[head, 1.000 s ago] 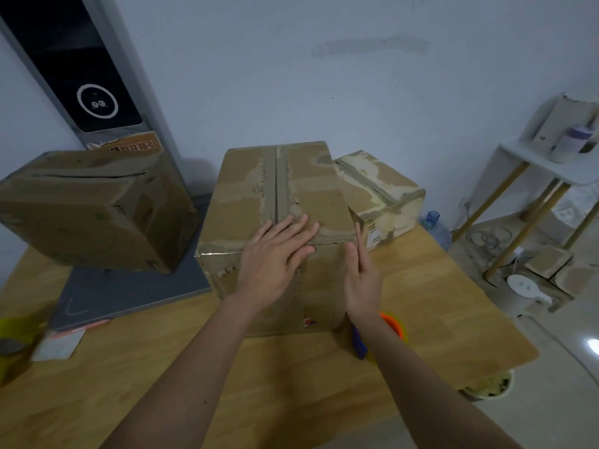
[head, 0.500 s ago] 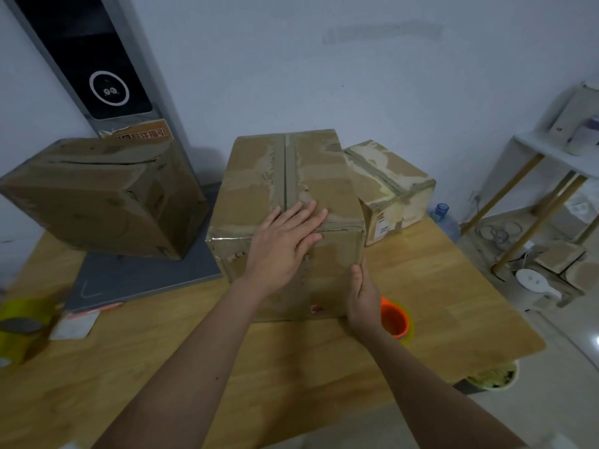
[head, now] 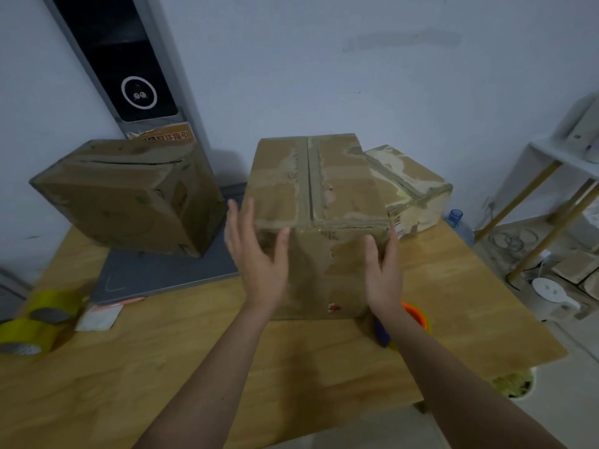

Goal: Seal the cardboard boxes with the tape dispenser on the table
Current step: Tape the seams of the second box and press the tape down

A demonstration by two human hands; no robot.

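Cardboard box (head: 316,222) at frame centre stands on the wooden table (head: 453,286); we see a strip of tape running down its top seam and over the near edge, so we judge this one sealed. Our left hand (head: 259,254) is at the box's left near corner, fingers straight and spread, holding nothing; blur keeps us from telling whether it touches. Our right hand (head: 382,270) lies flat against the right near corner, fingers straight, gripping nothing.

The small box (head: 408,189) behind, to the right, also shows tape along its seam. The tilted box (head: 129,196) at left shows a dark slit along its top; we judge it still needs sealing.

The tape dispenser (head: 411,319), orange and blue, lies just beside the right wrist, partly hidden. Yellow tape rolls (head: 35,319) sit at the lower left edge. A grey board (head: 162,277) lies under the tilted box. Nothing blocks the reach to the dispenser.
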